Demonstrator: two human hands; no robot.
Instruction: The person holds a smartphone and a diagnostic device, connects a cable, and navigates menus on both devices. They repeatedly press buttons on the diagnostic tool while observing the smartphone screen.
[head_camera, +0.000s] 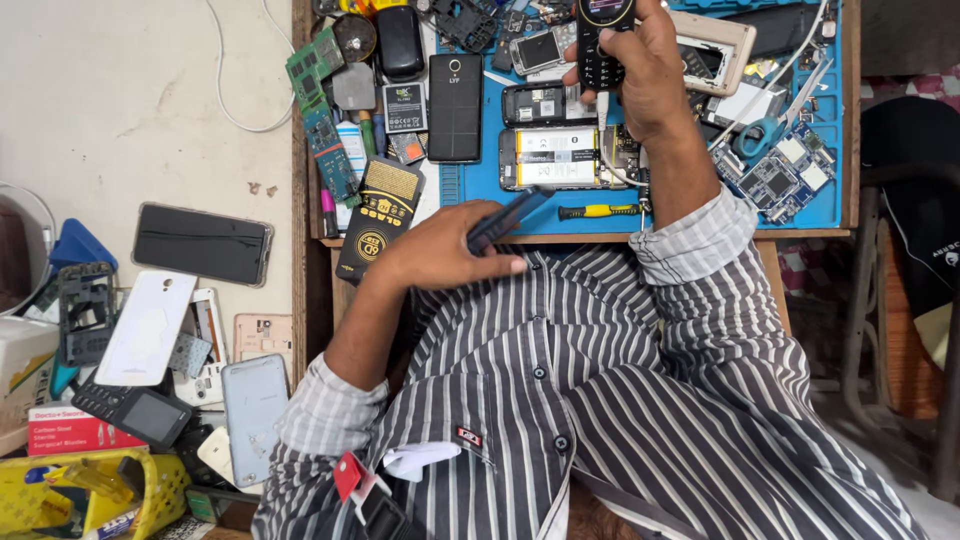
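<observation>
My right hand (645, 75) is raised over the blue work mat (800, 215) and grips a small black keypad phone (600, 40) with a lit screen edge. My left hand (440, 250) hovers close to my chest at the table's front edge, closed on a thin dark blue phone part (505, 220) that sticks out to the right. An opened phone with a white battery (555, 157) lies on the mat between the two hands. A yellow-handled screwdriver (598, 211) rests just in front of it.
A black smartphone (455, 107), green circuit boards (320, 110), a black-and-gold glass packet (380, 215) and scissors (770, 125) crowd the table. On the floor at left lie a dark phone (203, 243), white back covers (150, 325) and a yellow basket (95, 495).
</observation>
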